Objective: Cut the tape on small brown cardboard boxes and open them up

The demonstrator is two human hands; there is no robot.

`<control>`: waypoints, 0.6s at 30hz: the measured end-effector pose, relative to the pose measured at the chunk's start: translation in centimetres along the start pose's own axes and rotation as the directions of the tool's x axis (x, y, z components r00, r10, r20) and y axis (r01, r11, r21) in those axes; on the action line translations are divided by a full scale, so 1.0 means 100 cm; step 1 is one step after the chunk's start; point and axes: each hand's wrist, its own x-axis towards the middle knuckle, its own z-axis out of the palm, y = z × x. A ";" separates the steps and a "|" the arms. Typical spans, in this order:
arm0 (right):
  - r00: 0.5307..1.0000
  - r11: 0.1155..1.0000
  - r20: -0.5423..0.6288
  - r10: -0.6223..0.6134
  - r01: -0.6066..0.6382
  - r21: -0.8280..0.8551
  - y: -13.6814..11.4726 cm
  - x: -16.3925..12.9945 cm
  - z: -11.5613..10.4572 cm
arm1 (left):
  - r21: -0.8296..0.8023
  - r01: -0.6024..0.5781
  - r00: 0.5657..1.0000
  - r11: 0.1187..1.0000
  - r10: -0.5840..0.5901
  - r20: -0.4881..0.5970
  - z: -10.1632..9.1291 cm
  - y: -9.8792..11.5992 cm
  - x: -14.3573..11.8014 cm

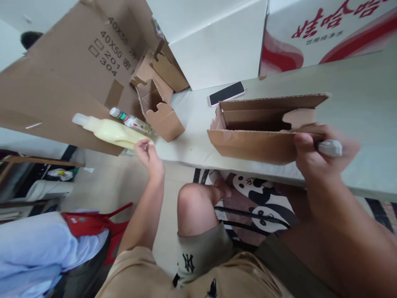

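Observation:
An open-topped brown cardboard box (254,145) sits near the table's front edge. At its right end is my right hand (324,153), closed, with the thumb on the rim. A grey, blunt-ended handle (330,147) sticks out of the same grip; its other end is hidden. My left hand (149,159) has its fingers curled together at the base of a pale yellow bottle (114,133) with a white cap. What lies between those fingertips is unclear. Behind the yellow bottle is a smaller bottle (132,121) with a green-banded neck.
Two smaller open cardboard boxes (166,122) stand at left, beside a large printed carton (71,74). A phone-like dark slab (228,93) lies behind the box. White cartons (328,33) line the back. A person in light blue (34,248) is at lower left.

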 end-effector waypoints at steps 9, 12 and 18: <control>0.998 0.995 -0.057 0.029 -0.034 -0.089 0.002 0.000 -0.004 | -0.469 -0.389 0.800 0.793 0.543 0.255 0.150 0.067 -0.058; 1.000 0.995 -0.015 -0.003 0.002 -0.101 0.003 0.000 -0.006 | -0.493 -0.377 0.820 0.784 0.531 0.216 0.164 0.073 -0.056; 0.998 0.997 0.019 -0.063 0.064 -0.042 0.002 0.005 0.003 | -0.553 -0.350 0.824 0.756 0.529 0.201 0.158 0.061 -0.064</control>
